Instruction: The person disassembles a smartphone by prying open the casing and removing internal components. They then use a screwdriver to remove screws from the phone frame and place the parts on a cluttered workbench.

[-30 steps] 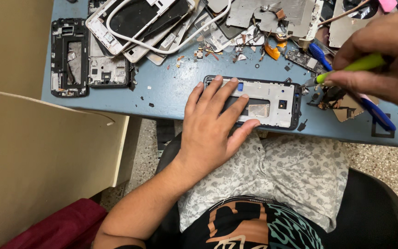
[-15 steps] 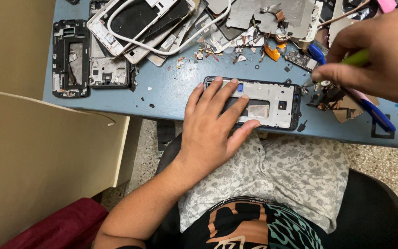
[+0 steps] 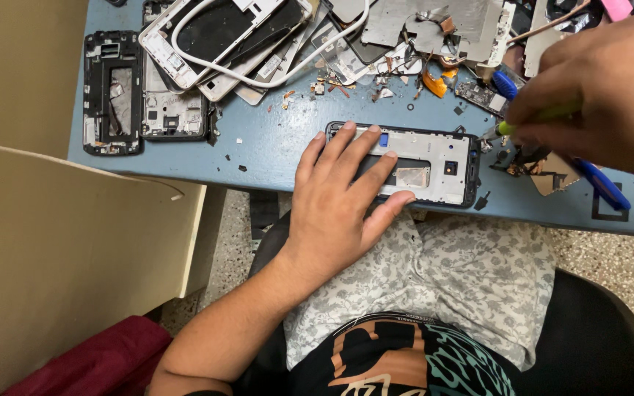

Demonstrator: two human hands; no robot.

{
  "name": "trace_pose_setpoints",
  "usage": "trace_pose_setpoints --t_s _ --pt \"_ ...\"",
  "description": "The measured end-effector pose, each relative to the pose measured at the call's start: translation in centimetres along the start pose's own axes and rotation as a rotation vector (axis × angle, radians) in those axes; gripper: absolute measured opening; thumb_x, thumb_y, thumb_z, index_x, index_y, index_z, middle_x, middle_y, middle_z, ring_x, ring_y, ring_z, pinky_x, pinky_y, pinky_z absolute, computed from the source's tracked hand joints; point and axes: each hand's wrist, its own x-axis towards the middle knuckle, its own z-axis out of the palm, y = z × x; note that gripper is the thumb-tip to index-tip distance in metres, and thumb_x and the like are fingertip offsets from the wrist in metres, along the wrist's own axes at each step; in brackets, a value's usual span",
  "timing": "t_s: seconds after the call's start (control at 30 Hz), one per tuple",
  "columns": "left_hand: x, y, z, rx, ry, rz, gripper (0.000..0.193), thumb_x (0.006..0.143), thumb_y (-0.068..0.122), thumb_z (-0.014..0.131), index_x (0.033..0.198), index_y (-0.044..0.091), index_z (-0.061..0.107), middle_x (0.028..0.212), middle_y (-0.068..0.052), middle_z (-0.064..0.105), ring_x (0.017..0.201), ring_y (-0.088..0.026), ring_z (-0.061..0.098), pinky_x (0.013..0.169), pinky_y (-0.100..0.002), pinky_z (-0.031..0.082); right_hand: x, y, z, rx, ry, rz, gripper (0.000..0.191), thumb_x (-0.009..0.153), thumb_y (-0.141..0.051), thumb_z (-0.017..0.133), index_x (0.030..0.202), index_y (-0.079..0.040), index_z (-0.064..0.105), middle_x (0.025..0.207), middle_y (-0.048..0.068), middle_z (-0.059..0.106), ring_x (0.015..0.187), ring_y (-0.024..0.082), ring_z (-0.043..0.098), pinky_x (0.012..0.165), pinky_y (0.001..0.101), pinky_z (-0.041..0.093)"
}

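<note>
An opened phone frame [image 3: 434, 158], white inside with a black rim, lies near the front edge of the blue table [image 3: 273, 147]. My left hand [image 3: 339, 198] rests flat on its left half, fingers spread, pinning it down. At the upper right, my right hand [image 3: 599, 92] grips a thin green-handled tool [image 3: 530, 121] whose metal tip points at the frame's right end. Most of the tool's handle is hidden inside the fingers.
A black phone frame [image 3: 111, 92] and another stripped frame [image 3: 174, 103] lie at the table's left. Stacked phone shells, a white cable [image 3: 258, 70], metal shields and small scraps crowd the back. A blue-handled tool [image 3: 599, 183] lies at the right. A beige panel [image 3: 60, 249] stands left.
My right hand has moved left and down over the tool, covering more of the green handle. The left hand has stayed on the phone frame.
</note>
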Motion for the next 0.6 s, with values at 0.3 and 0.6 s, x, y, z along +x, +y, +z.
trace_pose_setpoints --t_s 0.3,0.6 --pt "0.02 -0.01 -0.02 0.001 0.006 0.002 0.046 0.096 0.041 0.076 0.126 0.007 0.069 0.145 -0.017 0.058 0.141 -0.039 0.050 0.122 -0.056 0.031 -0.13 -0.56 -0.96 -0.042 -0.053 0.014 0.020 0.079 -0.040 0.082 0.098 -0.035 0.082 0.083 -0.009 0.073 0.075 0.003 0.073 0.071 0.0232 0.059" --pt "0.06 0.05 0.00 -0.001 0.000 -0.005 0.046 0.096 0.041 0.076 0.126 0.007 0.069 0.144 -0.017 0.058 0.141 -0.039 0.050 0.122 -0.056 0.031 -0.18 -0.20 -0.38 0.010 0.020 0.051 0.025 0.085 -0.043 0.079 0.099 -0.022 0.082 0.076 -0.003 0.077 0.065 0.010 0.075 0.066 0.0250 0.059"
